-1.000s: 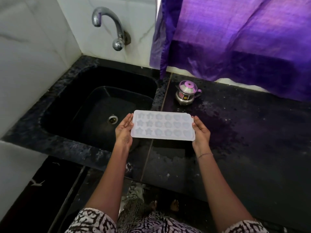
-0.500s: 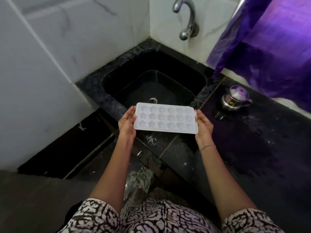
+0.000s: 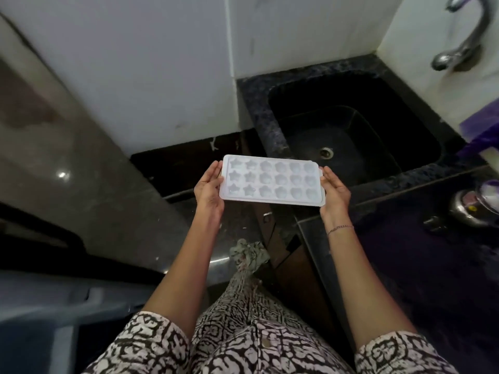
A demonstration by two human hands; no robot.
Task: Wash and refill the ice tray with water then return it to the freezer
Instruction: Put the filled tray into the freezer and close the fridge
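A white ice tray (image 3: 272,180) with star and round shaped cells is held level in front of me, off the counter, left of the sink. My left hand (image 3: 209,188) grips its left short end and my right hand (image 3: 333,191) grips its right short end. The cells look glossy; I cannot tell how much water is in them. The black sink (image 3: 348,136) with its drain lies behind and to the right, under the chrome tap (image 3: 464,39).
A white tiled wall (image 3: 151,66) stands ahead on the left. A small steel kettle with a purple lid (image 3: 480,203) sits on the dark wet counter (image 3: 405,252) at right. A grey appliance or door edge (image 3: 40,306) shows at lower left. A purple curtain (image 3: 483,130) hangs right.
The view has swung left: the sink, tap and kettle slid to the right. The tray, still held by both hands, has come away from the counter and sink toward the left.
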